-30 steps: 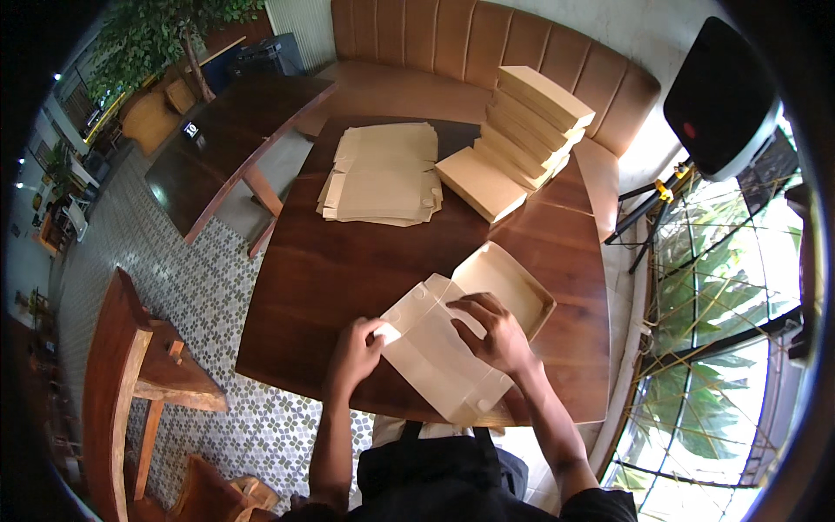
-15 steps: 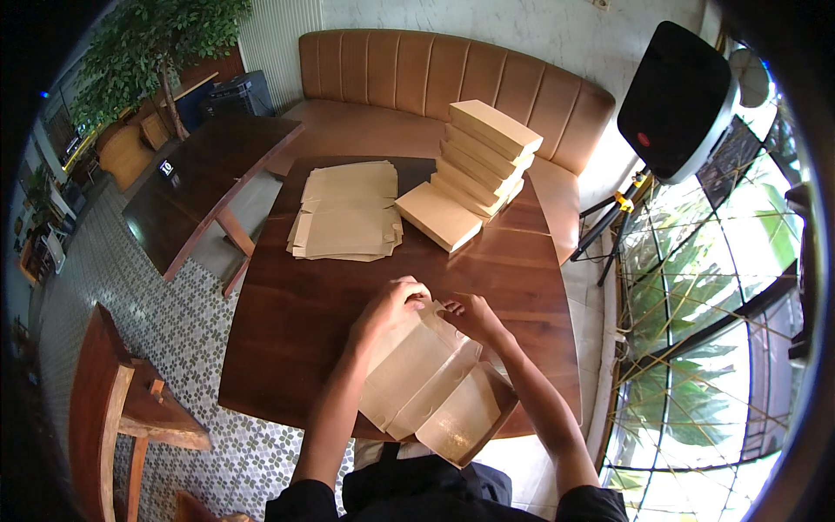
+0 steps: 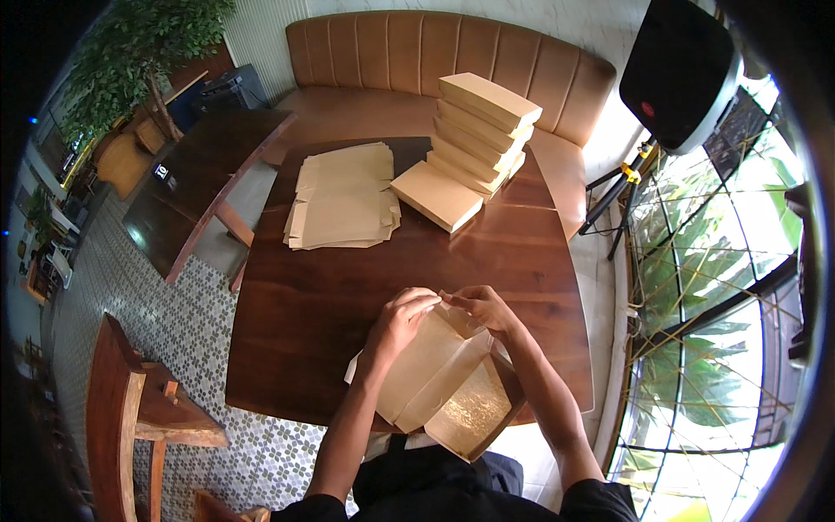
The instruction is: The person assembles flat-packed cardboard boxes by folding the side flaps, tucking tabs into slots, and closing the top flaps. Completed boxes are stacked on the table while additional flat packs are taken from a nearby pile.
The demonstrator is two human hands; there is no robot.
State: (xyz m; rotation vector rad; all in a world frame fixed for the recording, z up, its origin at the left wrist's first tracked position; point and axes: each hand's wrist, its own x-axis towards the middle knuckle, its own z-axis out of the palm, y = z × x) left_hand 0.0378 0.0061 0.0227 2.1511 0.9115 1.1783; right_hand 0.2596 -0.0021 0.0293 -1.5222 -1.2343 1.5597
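A partly folded brown cardboard box (image 3: 422, 374) lies at the near edge of the table, one half raised into a shallow tray with a shiny inside, the lid half spread out to the left. At its far corner, my left hand (image 3: 402, 320) is closed with the fingertips pinching the cardboard flap. Close beside it, my right hand (image 3: 484, 310) grips the same far edge, thumb and fingers together. The fingertips of both hands nearly meet there and partly hide the flap.
Flat cardboard blanks (image 3: 344, 196) lie stacked at the table's far left. Several folded boxes (image 3: 487, 104) stand piled at the far right, with another closed box (image 3: 437, 196) before them. A brown bench (image 3: 374, 109) runs behind the wooden table (image 3: 304, 322); a black speaker (image 3: 678, 74) stands right.
Both hands have drawn closer together at the box's far corner. The box has turned slightly and shifted a little to the right, its tray side standing more upright.
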